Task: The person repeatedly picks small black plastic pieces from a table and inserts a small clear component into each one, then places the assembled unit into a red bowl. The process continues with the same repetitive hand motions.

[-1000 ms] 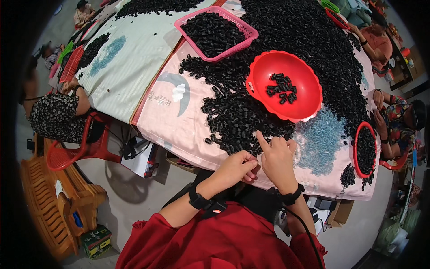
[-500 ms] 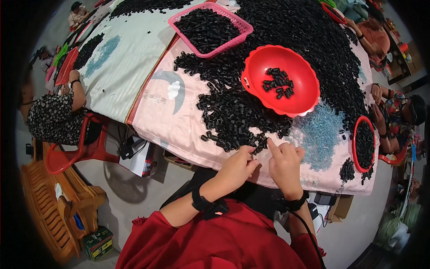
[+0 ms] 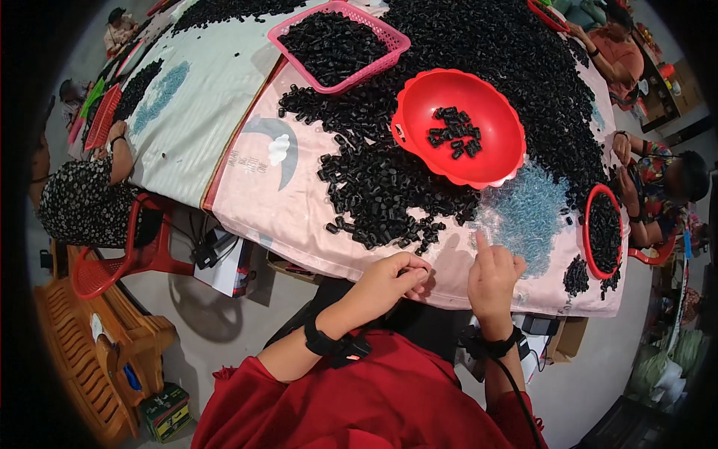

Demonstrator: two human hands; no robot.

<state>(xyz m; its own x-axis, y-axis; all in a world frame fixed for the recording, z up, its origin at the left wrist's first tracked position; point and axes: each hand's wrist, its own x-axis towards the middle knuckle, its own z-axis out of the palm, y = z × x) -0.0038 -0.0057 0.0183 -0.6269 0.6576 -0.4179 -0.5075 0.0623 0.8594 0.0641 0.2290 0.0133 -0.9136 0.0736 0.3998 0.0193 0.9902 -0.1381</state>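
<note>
Left hand: your left hand (image 3: 385, 284) is over the near edge of the surface, thumb and fingertips together; whether a piece sits in that grip, you cannot tell.
Right hand: your right hand (image 3: 495, 280) points its index finger forward just beside the pale-blue clear pieces, thumb out to the side, the other fingers curled; you cannot tell if they enclose anything.
Black pieces: the small, glossy black, stubby cylindrical pieces (image 3: 374, 206) lie loose in front of your hands, spreading back into a broad heap.
Blue pieces: the tiny pale-blue clear pieces (image 3: 527, 224) form a patch beyond your right hand, touching the black heap.
Red bowl: the round, smooth red bowl with a scalloped rim (image 3: 493, 131) stands among the black pieces, a small cluster of them inside.
Pink basket: the rectangular pink perforated basket (image 3: 366, 72), left of the bowl, is full of black pieces.
Cloth: the pale pink cloth (image 3: 258, 213) covers your surface, with a grey crescent (image 3: 288, 157) and small lettering beside it, too small to read with certainty.
Floor box: the green-and-yellow box (image 3: 166, 411) at lower left carries printing.
</note>
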